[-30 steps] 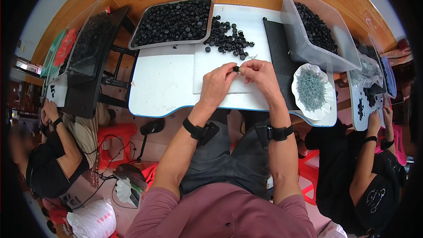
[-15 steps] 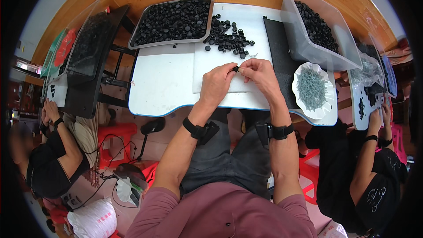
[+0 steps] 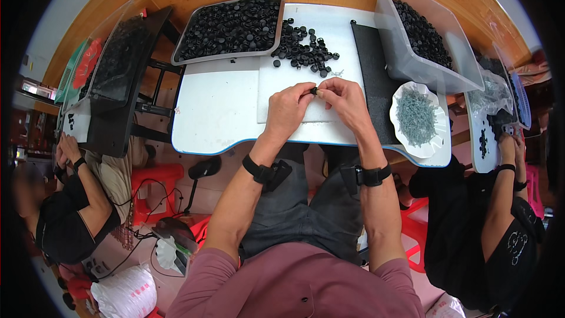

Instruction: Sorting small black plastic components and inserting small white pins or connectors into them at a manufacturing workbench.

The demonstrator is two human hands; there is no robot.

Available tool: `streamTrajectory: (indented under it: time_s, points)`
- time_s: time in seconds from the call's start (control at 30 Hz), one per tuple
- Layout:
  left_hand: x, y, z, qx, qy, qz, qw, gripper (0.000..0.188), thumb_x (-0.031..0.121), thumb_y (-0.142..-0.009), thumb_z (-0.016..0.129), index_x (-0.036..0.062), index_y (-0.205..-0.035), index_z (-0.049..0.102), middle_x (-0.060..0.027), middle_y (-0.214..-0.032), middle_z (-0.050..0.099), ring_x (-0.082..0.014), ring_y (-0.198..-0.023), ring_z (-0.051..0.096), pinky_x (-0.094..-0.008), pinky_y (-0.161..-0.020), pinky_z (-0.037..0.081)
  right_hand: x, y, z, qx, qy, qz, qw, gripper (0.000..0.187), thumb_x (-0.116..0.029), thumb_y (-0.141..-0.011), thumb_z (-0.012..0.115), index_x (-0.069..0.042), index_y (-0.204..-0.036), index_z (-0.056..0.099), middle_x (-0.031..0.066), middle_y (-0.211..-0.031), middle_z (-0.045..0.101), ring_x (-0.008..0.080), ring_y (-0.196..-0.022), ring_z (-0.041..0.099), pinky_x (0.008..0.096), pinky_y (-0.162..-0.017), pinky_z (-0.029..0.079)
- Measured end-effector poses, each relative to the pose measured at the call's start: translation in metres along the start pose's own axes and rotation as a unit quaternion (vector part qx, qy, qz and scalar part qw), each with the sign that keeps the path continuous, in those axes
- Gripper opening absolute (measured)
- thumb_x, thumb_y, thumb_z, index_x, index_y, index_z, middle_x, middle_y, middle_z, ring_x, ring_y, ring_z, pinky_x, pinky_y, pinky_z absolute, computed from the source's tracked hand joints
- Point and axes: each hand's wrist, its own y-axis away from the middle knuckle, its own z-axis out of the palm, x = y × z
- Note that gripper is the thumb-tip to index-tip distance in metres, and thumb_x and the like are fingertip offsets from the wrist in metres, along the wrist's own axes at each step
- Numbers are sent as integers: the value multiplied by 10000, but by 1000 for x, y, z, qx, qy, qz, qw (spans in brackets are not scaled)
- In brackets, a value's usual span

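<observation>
the small black part (image 3: 313,90), pinched in the left hand (image 3: 287,108), is best kept steady; whether it is gripped by the right hand (image 3: 346,100) fingers cannot be told.

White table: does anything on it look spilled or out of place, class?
Possibly spilled: black caps lie scattered outside the metal tray, and a few thin grey pieces lie apart from the white dish; most sit inside.

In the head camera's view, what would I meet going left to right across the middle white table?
Metal tray of black caps, left hand, held small black piece, right hand, black mat, scalloped white dish of thin grey-green pieces.
</observation>
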Motion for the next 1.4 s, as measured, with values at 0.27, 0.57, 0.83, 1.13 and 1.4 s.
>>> streamTrajectory:
  time_s: [0.27, 0.57, 0.83, 1.13, 1.4]
  points:
    - [3, -3, -1, -8, 32, -33, 999, 281, 82, -905, 757, 10, -1177, 747, -153, -1041, 791, -232, -943, 786, -309, -815, 615, 14, 3, 9, 54, 36, -50, 997, 138, -86, -916, 718, 22, -991, 759, 69, -764, 721, 105, -667, 627, 279, -631, 500]
    - [2, -2, -4, -22, 91, -63, 994, 315, 111, -899, 790, -6, -1188, 745, -141, -1028, 798, -202, -967, 775, -299, -866, 603, 10, 6, 10, 61, 62, -58, 995, 157, -91, -917, 717, 20, -1017, 765, 103, -817, 753, 144, -729, 681, 292, -699, 529]
    - [7, -6, -7, -37, 146, -143, 978, 317, 118, -889, 816, -10, -1174, 759, -134, -1038, 797, -149, -939, 748, -269, -830, 584, 11, 10, 6, 39, 47, -97, 993, 175, -81, -945, 688, 13, -1075, 759, 127, -912, 764, 162, -816, 705, 294, -754, 538]
    - [8, -8, -5, -16, 149, -110, 983, 250, 104, -901, 793, -3, -1126, 766, -93, -992, 796, -136, -926, 739, -274, -833, 572, 9, 10, 3, 129, -99, -50, 985, 185, -35, -935, 681, 5, -1088, 777, 29, -870, 744, 93, -732, 612, 261, -662, 494]
    - [1, -2, 3, 28, 169, -110, 979, 246, 148, -884, 798, 10, -1085, 769, -125, -895, 787, -147, -801, 738, -292, -744, 576, 11, 12, 10, 169, 39, -123, 977, 151, -20, -922, 686, 14, -1034, 780, 112, -889, 756, 140, -756, 667, 281, -706, 524]
